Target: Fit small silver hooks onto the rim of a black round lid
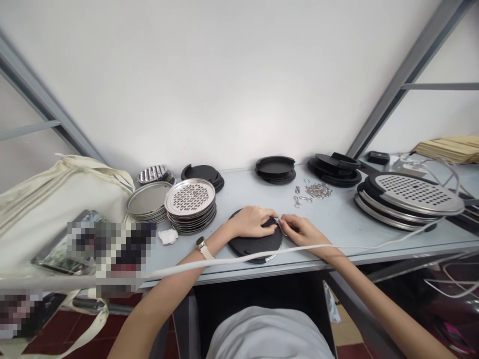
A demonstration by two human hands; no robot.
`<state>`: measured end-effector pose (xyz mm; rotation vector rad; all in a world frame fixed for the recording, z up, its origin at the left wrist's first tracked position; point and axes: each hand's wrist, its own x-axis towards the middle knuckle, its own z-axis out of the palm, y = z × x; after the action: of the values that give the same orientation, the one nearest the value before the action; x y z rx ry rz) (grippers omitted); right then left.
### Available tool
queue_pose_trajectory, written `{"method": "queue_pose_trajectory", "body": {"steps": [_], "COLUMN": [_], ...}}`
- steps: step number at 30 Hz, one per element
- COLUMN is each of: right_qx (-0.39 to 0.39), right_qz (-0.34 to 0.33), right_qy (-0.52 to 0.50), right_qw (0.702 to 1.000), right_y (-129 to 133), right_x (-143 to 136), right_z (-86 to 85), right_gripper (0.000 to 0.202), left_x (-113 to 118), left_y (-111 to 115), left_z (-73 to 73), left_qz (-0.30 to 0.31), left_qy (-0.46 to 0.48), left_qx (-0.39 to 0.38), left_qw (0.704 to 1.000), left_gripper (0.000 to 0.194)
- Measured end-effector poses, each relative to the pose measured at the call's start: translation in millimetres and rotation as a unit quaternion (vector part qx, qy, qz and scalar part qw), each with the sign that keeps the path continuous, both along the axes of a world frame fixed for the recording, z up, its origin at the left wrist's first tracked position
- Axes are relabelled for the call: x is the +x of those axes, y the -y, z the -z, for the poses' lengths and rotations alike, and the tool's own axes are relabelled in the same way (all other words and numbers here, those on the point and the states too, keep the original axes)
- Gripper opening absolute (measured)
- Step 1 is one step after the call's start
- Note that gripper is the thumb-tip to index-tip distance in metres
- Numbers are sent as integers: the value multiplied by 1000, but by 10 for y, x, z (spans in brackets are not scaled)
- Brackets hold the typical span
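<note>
A round black disc (pixel 254 247) with a metal rim showing at its lower right lies flat at the table's front edge. My left hand (pixel 252 222) rests on its top, thumb and forefinger closed at the disc's upper right edge. Beside it, my right hand (pixel 301 230) pinches a small silvery metal piece, apparently a clip, against that same edge; the fingers hide most of it. Behind the right hand lies a pile of small metal clips (pixel 318 190), with several loose ones beside it. To the left stands a stack of round metal grater plates (pixel 190 198).
Plain metal discs (pixel 147 199) and a crumpled white tissue (pixel 168 236) are at left. Black round holders (pixel 275 169) stand along the wall. Stacked grater discs (pixel 415 192) sit at right. A white cable (pixel 239 258) crosses in front of my forearms. A cream bag (pixel 78 199) is at far left.
</note>
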<state>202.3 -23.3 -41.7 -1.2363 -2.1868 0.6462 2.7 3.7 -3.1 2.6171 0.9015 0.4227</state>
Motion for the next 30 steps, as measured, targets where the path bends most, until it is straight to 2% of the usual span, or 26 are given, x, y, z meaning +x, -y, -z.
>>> {"method": "queue_pose_trajectory", "body": {"steps": [10, 16, 22, 30], "right_qx": [-1, -9, -9, -1], "right_qz": [-10, -19, -14, -3], "right_qy": [23, 4, -20, 7], "right_qw": [1000, 1000, 1000, 1000], "right_y": [-13, -10, -7, -5], "right_x": [13, 7, -1, 11], "right_z": [1, -12, 8, 41], "right_gripper": [41, 43, 35, 29], "left_x": [3, 4, 4, -4], "left_y": [-4, 5, 9, -5], "left_z": [11, 12, 0, 37], "left_qz": [-5, -5, -8, -17], "left_qy": [-11, -7, -13, -23], "left_qx": [-1, 2, 8, 43], "left_qw": [1000, 1000, 1000, 999], "left_gripper": [28, 30, 31, 28]}}
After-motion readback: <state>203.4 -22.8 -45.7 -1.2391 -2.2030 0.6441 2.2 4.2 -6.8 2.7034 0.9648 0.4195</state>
